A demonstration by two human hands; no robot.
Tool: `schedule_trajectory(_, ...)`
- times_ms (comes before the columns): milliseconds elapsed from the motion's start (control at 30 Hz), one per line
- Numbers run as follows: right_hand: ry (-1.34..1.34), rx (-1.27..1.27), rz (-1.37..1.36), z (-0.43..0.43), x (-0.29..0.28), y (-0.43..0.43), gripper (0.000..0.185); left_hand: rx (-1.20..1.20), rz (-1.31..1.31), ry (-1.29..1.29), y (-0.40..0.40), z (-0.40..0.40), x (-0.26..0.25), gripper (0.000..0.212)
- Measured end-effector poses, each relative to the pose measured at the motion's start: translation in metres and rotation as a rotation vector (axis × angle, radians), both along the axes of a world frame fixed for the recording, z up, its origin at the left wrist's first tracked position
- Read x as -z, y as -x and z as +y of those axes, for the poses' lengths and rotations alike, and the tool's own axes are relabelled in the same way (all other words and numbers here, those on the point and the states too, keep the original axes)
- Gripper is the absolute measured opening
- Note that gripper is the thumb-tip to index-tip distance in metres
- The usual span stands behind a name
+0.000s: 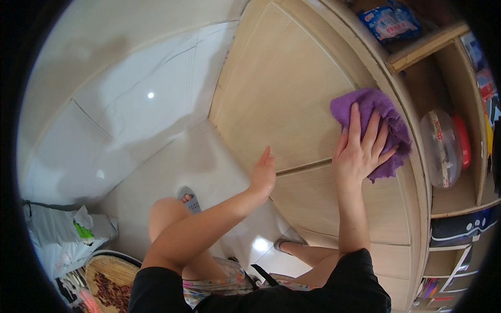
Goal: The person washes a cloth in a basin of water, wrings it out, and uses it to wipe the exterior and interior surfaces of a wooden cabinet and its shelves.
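Observation:
My right hand (358,150) presses a purple cloth (358,99) flat against the pale wooden cabinet (282,90), near the upper edge of its front. Its fingers are spread over the cloth. My left hand (264,174) is held up before the same cabinet front, close to the dark seam between two doors. Seen from its side, it has extended fingers and no object shows in it. Whether it touches the wood cannot be made out.
Along the right, open shelves hold a clear plastic jar (442,148) with a red lid and a blue packet (391,23). A grey plastic bag (58,234) and a round woven tray (111,266) with dried reddish pieces stand at lower left. White tiled wall (156,78) rises opposite.

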State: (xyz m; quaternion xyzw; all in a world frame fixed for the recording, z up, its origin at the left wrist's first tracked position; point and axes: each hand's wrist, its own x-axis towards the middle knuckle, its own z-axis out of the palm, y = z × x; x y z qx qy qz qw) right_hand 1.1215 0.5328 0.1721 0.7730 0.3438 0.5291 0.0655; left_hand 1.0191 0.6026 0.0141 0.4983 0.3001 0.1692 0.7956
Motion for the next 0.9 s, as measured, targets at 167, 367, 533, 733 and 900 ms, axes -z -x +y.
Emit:
schedule_trajectory(167, 0.244, 0.104, 0.345, 0.053, 0.073, -0.001, 0.068, -0.072, -0.019, 0.022, -0.002, -0.001, 0.0, 0.052)
schedule_trajectory(367, 0.67, -0.275, 0.346, 0.111, 0.245, -0.014, 0.068, -0.148, 0.057, 0.219, 0.005, 0.025, 0.004, 0.051)
schedule_trajectory(533, 0.869, -0.347, 0.295, 0.118, 0.362, -0.004, 0.064, -0.253, 0.18, 0.213, 0.002, 0.048, 0.041, 0.051)
schedule_trajectory(733, 1.003, -0.305, 0.31, 0.059, 0.408, -0.002, 0.06, -0.194, 0.239, 0.3, -0.004, 0.05, 0.028, 0.052)
schedule_trajectory(900, 1.038, -0.233, 0.254, 0.0, 0.372, 0.004, 0.058, -0.155, 0.144, 0.231, -0.007, 0.034, 0.017, 0.055)
